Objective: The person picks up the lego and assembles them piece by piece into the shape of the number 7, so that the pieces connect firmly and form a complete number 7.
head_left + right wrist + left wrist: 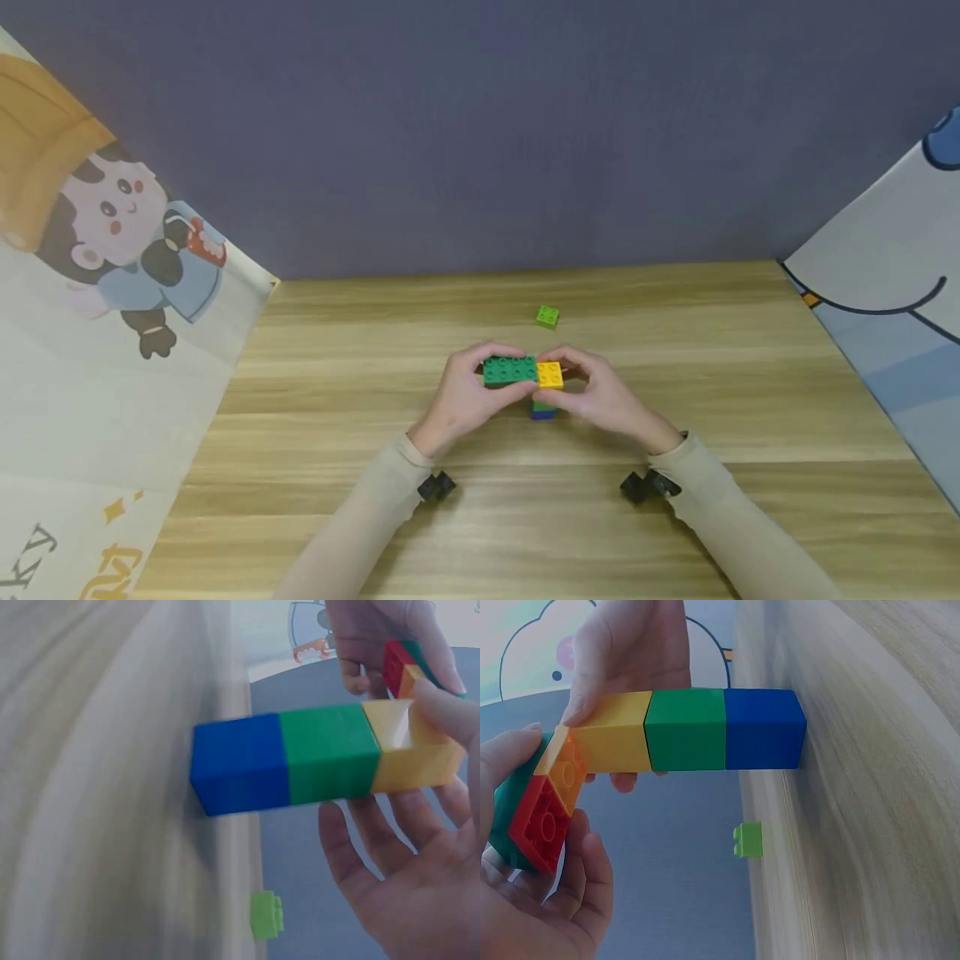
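My left hand pinches a long green building brick between thumb and fingers. On this brick's underside are a red brick and an orange brick, side by side. My right hand grips the yellow block at the top of an upright tower. Below the yellow block come a green block and a blue block, the blue one lowest, by the tabletop. The held bricks are tilted against the tower's top edge; whether they are joined there I cannot tell.
A small lime-green brick lies on the wooden table beyond the hands. A dark grey panel rises behind the table. Printed panels with cartoon figures flank the left and right sides.
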`<state>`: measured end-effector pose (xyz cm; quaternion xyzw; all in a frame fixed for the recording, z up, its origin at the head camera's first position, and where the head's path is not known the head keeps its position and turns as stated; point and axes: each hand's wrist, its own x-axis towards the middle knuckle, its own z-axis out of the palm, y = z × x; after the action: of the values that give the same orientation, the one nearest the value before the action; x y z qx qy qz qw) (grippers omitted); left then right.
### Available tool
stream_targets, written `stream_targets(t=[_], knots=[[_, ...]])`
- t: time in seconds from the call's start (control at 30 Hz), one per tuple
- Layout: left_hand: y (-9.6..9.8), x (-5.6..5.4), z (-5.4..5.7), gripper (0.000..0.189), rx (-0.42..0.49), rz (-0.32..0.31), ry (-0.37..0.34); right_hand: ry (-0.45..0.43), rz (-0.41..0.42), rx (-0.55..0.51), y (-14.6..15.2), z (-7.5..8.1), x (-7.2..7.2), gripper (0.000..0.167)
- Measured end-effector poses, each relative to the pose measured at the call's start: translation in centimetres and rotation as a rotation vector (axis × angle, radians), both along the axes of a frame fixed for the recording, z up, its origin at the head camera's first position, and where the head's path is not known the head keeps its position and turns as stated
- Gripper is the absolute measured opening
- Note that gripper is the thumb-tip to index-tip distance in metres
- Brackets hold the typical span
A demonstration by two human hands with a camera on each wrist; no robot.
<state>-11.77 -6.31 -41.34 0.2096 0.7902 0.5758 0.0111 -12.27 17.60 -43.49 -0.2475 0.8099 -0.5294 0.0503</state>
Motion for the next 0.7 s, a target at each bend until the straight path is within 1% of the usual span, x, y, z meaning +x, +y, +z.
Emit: stream_targets(t=[0.1, 0.2, 0.37, 0.5, 0.6, 0.7], knots=[[0.1, 0.1, 0.0, 0.038, -0.001, 0.006, -0.023, 0.036, 0.017, 0.008, 0.7, 0.1, -0.1, 0.039], [0.1, 0.1, 0.1, 0.038, -0.003, 0.007, -0.03, 0.059, 0.02, -0.011, 1.3, 0.3, -0.4, 0.035], [0.0, 0.0, 0.1, 0.037, 0.004, 0.016, -0.024, 0.08, 0.002, -0.052, 1.7, 0.6, -1.6, 0.026], [-0.1, 0.1, 0.2, 0.038, -0.001, 0.033, -0.013, 0.069, -0.063, -0.031, 1.8, 0.6, -2.7, 0.02], [0.0, 0.1, 0.3, 0.038, -0.014, 0.037, -0.007, 0.05, -0.125, 0.013, 1.8, 0.6, -3.3, 0.022], [-0.1, 0.1, 0.4, 0.04, -0.028, 0.034, -0.002, 0.044, -0.166, 0.074, 1.6, 0.4, -4.0, 0.027]])
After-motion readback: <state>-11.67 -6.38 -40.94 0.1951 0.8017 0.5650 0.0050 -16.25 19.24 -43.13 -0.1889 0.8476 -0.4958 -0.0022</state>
